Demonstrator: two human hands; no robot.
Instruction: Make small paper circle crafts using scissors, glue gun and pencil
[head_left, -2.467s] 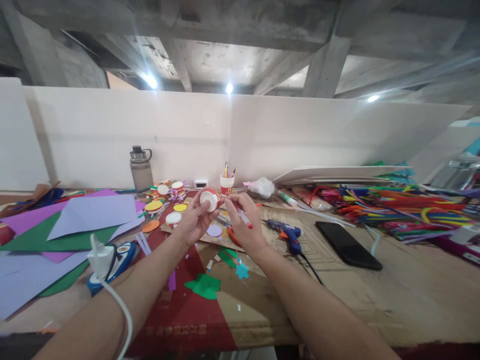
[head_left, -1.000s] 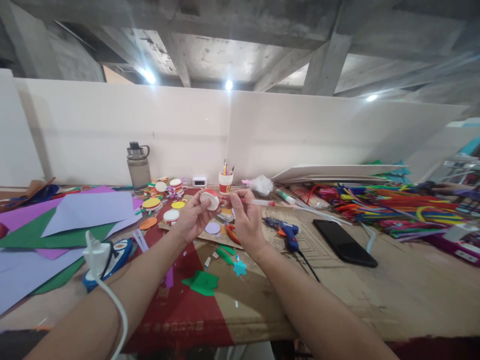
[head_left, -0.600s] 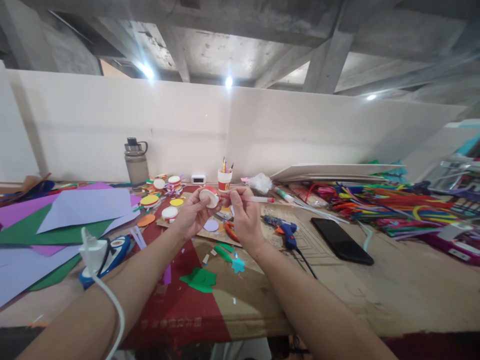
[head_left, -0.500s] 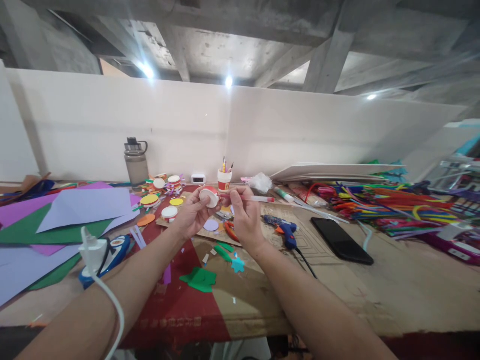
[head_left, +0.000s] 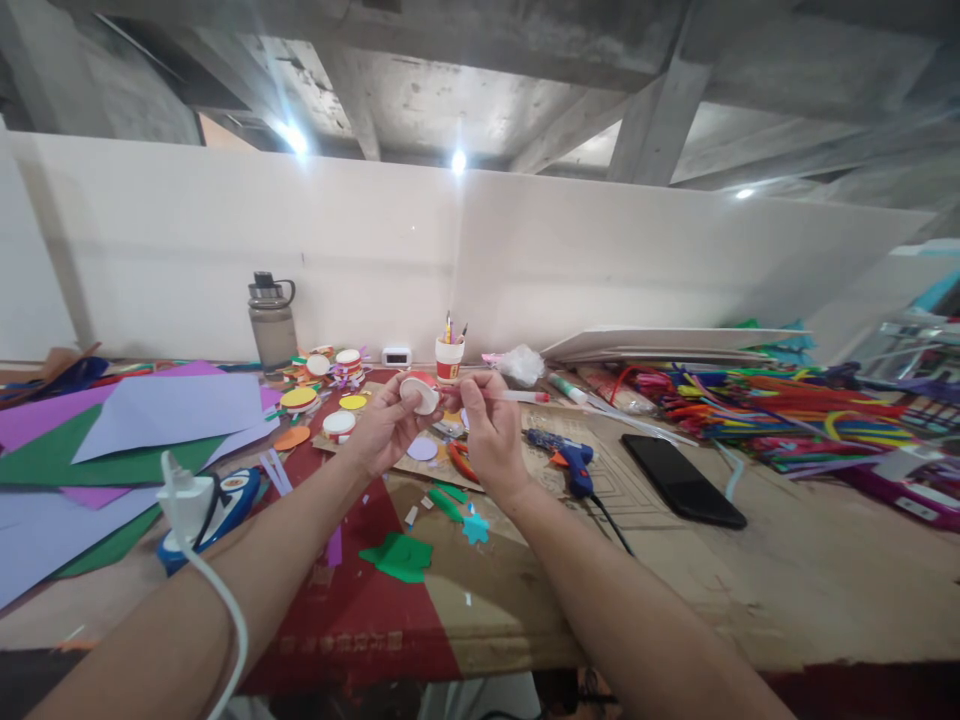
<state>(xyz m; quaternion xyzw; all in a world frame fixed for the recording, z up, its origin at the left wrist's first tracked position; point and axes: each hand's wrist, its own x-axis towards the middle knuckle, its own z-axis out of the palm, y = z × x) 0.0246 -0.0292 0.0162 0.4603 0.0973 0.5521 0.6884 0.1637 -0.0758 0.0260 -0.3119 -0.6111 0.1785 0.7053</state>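
Note:
My left hand [head_left: 390,420] pinches a small toy drum [head_left: 420,396] with a white round face and a red side, the white face turned partly toward me. Close beside it, my right hand [head_left: 487,420] is closed on a slim red-ended pen [head_left: 517,396], whose pale barrel sticks out to the right. Its other end points at the drum's edge; whether they touch I cannot tell. Beneath the hands lie a lilac paper disc [head_left: 423,449] and orange-handled scissors [head_left: 460,461]. Similar drums [head_left: 339,425] stand left of my left hand.
A blue glue gun [head_left: 576,470] with a black cord lies right of my hands, near a black phone [head_left: 679,480]. Coloured paper sheets [head_left: 165,410] and a power strip [head_left: 225,505] are at left. A bottle [head_left: 271,325] and pen cup [head_left: 449,360] stand behind; pipe cleaners [head_left: 787,405] pile up right.
The drum in my left hand has tilted very slightly. Otherwise both hands keep their place and hold.

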